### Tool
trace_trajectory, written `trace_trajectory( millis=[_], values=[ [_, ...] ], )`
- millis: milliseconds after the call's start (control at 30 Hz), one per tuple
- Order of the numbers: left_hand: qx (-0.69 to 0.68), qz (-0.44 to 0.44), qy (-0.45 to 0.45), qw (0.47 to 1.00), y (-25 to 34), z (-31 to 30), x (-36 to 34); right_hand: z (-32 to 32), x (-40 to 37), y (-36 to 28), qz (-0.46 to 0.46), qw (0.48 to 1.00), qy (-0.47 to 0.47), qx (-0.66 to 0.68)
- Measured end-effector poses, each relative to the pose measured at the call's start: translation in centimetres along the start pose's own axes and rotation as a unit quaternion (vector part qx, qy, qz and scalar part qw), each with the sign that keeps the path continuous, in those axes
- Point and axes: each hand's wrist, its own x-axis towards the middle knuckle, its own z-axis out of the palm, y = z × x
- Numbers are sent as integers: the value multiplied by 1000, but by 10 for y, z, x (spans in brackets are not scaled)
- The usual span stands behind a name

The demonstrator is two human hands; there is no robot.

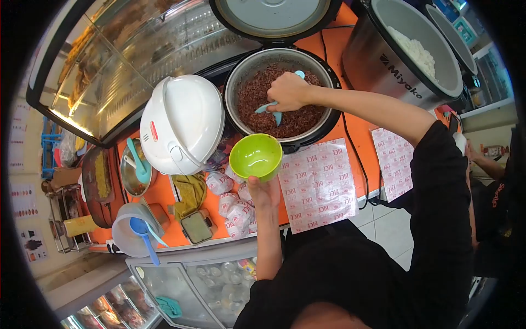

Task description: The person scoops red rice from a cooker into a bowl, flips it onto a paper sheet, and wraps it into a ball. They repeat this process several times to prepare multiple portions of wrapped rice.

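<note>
The green bowl [255, 156] sat just below the middle of the frame, empty and glossy inside. The left hand [263, 193] gripped it at its lower rim, thumb against the wall and the other fingers hidden underneath. The bowl was held right at the near edge of an open cooker pot [233, 81] filled with dark red rice [255, 94].

Above the bowl, the right hand [288, 91] was clenched around a light blue rice paddle [269, 108] whose blade was dug into the red rice. The bare forearm ran off toward the right of the frame into a black sleeve. The cooker's lid [273, 13] stood open at the top edge.

To the left of the pot was a closed white rice cooker [183, 123]. At the upper right stood a steel Miyako cooker [383, 61], open, with white rice [416, 51] inside.

All of these stood on an orange counter [362, 159]. Printed paper sheets [318, 183] lay on it at the right of the bowl, and a heap of wrapped packets [235, 211] lay just left of the left wrist. Further left were a yellow cloth [190, 192], a metal bowl [131, 176] and a white jug [127, 237] with a blue ladle [143, 230]. A glass display case [109, 66] filled the upper left, and another person's arm [487, 165] showed at the right edge.
</note>
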Motion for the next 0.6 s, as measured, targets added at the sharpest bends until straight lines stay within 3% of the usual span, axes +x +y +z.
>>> trace_trajectory(
  millis=[467, 567, 600],
  values=[
    [-31, -21, -10, 999, 3, -15, 8, -17, -21, 16, -14, 997, -24, 75],
    [-57, 0, 36, 998, 19, -28, 4, -18, -18, 43, -29, 990, -27, 134],
    [-6, -6, -45, 999, 27, -42, 7, -34, -21, 45, 0, 988, -63, 138]
  ],
)
